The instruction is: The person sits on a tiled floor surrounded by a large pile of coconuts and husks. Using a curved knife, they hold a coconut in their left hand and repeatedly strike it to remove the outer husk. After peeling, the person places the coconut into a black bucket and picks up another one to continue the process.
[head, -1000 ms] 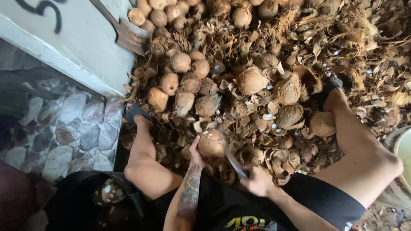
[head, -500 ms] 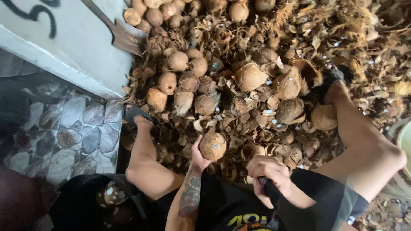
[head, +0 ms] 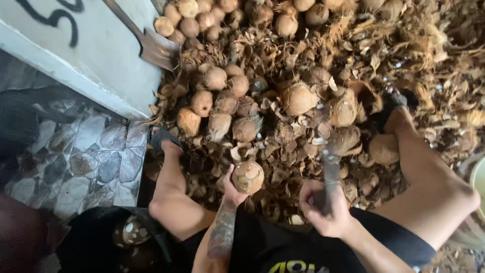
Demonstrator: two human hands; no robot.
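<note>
Two hands apart: left hand (head: 231, 186) cupping coconut (head: 247, 177), right hand (head: 323, 212) around motion-blurred blade (head: 331, 169).

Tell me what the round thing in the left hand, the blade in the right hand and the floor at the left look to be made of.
Coconut: hard brown shell, rough and matt, with fibre scraps clinging to it.
Blade: probably metal, dull grey; motion blur leaves the finish unclear.
Floor: irregular dark stones set in pale mortar, slightly glossy.

Rough fibrous coconut (head: 247, 177), dull metal blade (head: 331, 169)
</note>
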